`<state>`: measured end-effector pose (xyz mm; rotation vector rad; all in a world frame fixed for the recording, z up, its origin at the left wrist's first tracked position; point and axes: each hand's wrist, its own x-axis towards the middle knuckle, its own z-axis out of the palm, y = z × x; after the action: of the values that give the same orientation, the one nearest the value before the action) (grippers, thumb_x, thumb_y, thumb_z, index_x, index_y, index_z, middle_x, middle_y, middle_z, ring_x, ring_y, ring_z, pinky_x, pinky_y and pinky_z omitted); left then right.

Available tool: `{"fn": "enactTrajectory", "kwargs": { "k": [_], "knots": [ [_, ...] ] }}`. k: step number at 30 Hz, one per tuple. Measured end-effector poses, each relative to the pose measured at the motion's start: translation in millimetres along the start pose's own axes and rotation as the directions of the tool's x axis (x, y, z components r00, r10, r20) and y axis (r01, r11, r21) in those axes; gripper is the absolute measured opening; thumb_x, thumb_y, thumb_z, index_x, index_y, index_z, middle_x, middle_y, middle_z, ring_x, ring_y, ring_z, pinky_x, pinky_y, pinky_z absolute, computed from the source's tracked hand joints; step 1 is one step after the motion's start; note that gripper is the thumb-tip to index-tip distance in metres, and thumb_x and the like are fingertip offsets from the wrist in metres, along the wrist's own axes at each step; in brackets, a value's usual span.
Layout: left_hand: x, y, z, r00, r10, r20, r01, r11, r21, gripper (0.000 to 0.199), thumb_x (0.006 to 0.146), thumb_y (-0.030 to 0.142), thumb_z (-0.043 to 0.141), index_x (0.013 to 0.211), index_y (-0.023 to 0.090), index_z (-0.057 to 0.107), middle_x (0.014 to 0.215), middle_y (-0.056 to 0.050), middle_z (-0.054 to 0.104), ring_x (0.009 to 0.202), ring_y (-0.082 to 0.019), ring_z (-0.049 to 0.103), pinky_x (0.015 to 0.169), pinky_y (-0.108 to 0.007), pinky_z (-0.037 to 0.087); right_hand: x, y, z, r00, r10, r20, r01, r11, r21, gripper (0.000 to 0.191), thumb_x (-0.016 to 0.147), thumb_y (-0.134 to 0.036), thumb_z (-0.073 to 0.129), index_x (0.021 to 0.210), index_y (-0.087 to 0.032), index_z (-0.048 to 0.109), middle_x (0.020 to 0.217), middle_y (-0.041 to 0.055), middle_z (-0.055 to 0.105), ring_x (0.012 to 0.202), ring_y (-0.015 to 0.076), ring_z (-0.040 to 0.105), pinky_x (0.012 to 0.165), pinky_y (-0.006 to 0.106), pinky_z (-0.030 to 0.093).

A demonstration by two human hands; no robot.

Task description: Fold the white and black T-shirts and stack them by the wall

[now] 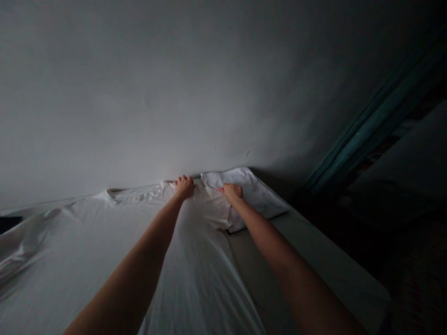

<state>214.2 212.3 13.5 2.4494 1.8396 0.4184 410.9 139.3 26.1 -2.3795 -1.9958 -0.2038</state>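
Observation:
A white T-shirt (104,251) lies spread out on a table, its collar toward the wall and one short sleeve toward the right. At the shoulder beside the collar, my left hand (184,187) has its fingers curled on the fabric. My right hand (232,191) is closed on the upper edge of the sleeve, its thumb pointing left. Under and beyond that sleeve lies a folded white cloth (256,197) with a dark edge, partly covered by the shirt and my right forearm.
The pale tabletop (314,251) shows to the right of the shirt, with a rounded near corner. A grey wall (174,93) rises directly behind it. On the right stands a teal post or frame (363,125) in deep shadow. A dark item (10,224) sits at the far left.

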Motion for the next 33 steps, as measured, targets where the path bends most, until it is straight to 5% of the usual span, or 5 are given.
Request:
{"fn": "enactTrajectory", "kwargs": {
  "k": [12, 18, 25, 28, 33],
  "knots": [
    [6, -10, 18.6, 0.995, -0.009, -0.103, 0.017, 0.997, 0.077, 0.035, 0.098, 0.032, 0.043, 0.122, 0.011, 0.056, 0.129, -0.02, 0.059, 0.122, -0.034, 0.05, 0.097, -0.045, 0.04, 13, 0, -1, 0.999, 0.038, 0.034, -0.038, 0.999, -0.005, 0.046, 0.102, -0.048, 0.043, 0.114, -0.014, 0.072, 0.115, 0.0179, 0.072, 0.104, 0.0278, 0.068, 0.08, 0.032, 0.05],
    [4, -4, 13.0, 0.991, 0.078, -0.113, -0.073, 0.996, 0.047, 0.03, 0.098, 0.029, 0.045, 0.122, 0.014, 0.056, 0.127, -0.018, 0.06, 0.12, -0.031, 0.05, 0.099, -0.043, 0.038, -5, -20, -32, 0.998, 0.054, -0.02, -0.054, 0.999, 0.001, 0.034, 0.1, -0.014, 0.039, 0.12, -0.012, 0.067, 0.126, 0.0209, 0.064, 0.117, 0.0264, 0.06, 0.091, 0.035, 0.048],
    [-36, 1, -18.5, 0.962, 0.155, -0.223, -0.168, 0.985, -0.04, 0.031, 0.095, 0.018, 0.044, 0.123, 0.019, 0.056, 0.128, -0.012, 0.061, 0.119, -0.029, 0.051, 0.099, -0.044, 0.039, -70, -81, -24, 0.951, -0.259, -0.168, 0.277, 0.957, 0.091, 0.041, 0.1, -0.02, 0.038, 0.137, -0.017, 0.055, 0.149, 0.0153, 0.048, 0.133, 0.0265, 0.046, 0.108, 0.041, 0.036],
    [-69, -17, -32.7, 0.953, 0.23, -0.196, -0.239, 0.971, -0.026, 0.032, 0.093, 0.019, 0.047, 0.124, 0.019, 0.057, 0.13, -0.012, 0.061, 0.122, -0.029, 0.051, 0.101, -0.046, 0.038, -90, -58, -6, 0.963, -0.211, -0.168, 0.234, 0.963, 0.132, 0.038, 0.099, -0.023, 0.043, 0.133, -0.016, 0.058, 0.145, 0.0165, 0.052, 0.132, 0.027, 0.047, 0.107, 0.041, 0.036],
    [-122, -33, -30.3, 0.908, 0.405, -0.103, -0.412, 0.91, -0.055, 0.041, 0.095, 0.023, 0.044, 0.135, 0.019, 0.053, 0.143, -0.012, 0.056, 0.132, -0.027, 0.048, 0.107, -0.047, 0.037, -105, 14, 3, 0.963, 0.136, -0.232, -0.034, 0.917, 0.397, 0.018, 0.09, -0.028, 0.057, 0.1, -0.018, 0.068, 0.101, 0.012, 0.072, 0.098, 0.0236, 0.066, 0.087, 0.034, 0.048]
  ]
}}
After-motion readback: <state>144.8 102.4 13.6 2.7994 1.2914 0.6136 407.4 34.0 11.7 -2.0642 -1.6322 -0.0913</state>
